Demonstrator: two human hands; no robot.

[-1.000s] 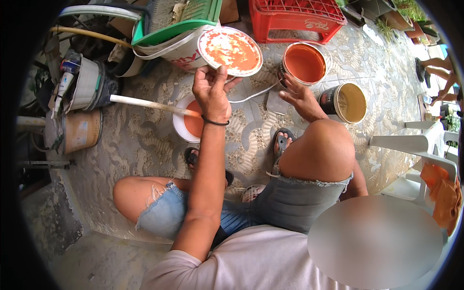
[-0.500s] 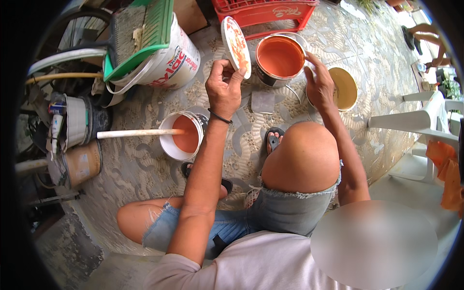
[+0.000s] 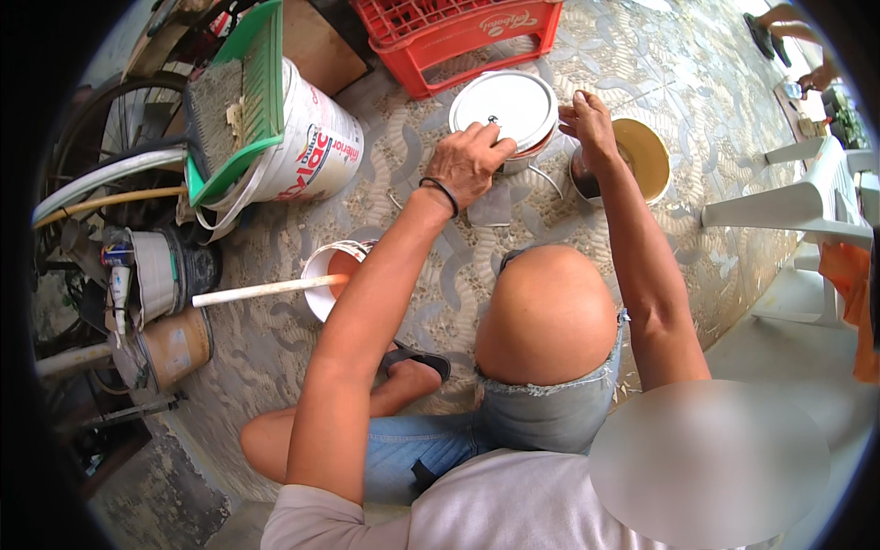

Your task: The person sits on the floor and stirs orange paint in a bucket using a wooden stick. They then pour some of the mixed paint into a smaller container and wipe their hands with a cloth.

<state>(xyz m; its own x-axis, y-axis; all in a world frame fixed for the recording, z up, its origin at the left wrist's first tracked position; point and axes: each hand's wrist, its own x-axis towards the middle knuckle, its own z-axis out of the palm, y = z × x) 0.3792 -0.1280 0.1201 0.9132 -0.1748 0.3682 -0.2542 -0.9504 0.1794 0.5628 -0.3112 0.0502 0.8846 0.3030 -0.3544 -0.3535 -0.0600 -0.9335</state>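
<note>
A round white lid (image 3: 506, 103) lies over the can of orange paint (image 3: 524, 163), hiding most of its opening. My left hand (image 3: 466, 163) grips the lid's near-left edge with curled fingers. At the lid's right side is my right hand (image 3: 594, 133), its fingers loosely stretched toward the rim and nothing held in them. Just beyond my right wrist stands an open tan bucket (image 3: 649, 156), partly covered by that hand. Left of my knee, a white bucket with orange paint (image 3: 317, 291) has a pale stick (image 3: 252, 294) leaning out of it; my left forearm covers part of it.
A red plastic crate (image 3: 458, 46) stands beyond the can. On the left are a large white pail (image 3: 321, 137), a green dustpan (image 3: 266, 82) and stacked containers (image 3: 151, 275). A small flat grey block (image 3: 489, 207) lies near the can. White plastic chairs (image 3: 797, 206) are at right.
The lid has gone from upright in my left hand, its paint-smeared side showing, to flat over the paint can. My right hand has moved slightly back from the can's rim.
</note>
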